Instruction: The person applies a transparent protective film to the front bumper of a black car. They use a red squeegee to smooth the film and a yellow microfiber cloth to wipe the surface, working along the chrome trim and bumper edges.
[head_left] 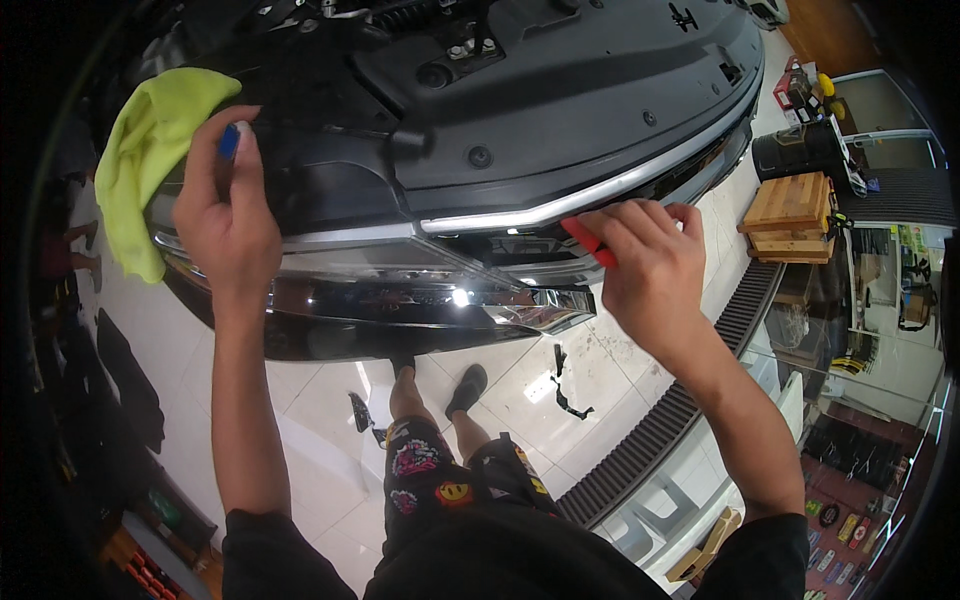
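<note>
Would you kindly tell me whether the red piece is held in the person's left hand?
No, the red piece is in the right hand, while the left hand pinches a small blue piece.

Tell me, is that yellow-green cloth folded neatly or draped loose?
Draped loose: the cloth hangs over the edge of the car in uneven creases.

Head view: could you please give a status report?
Left hand pinching blue piece. Right hand holding red tool by silver trim, contact unclear. Yellow-green cloth draped beside left hand, clear of trim.
</note>
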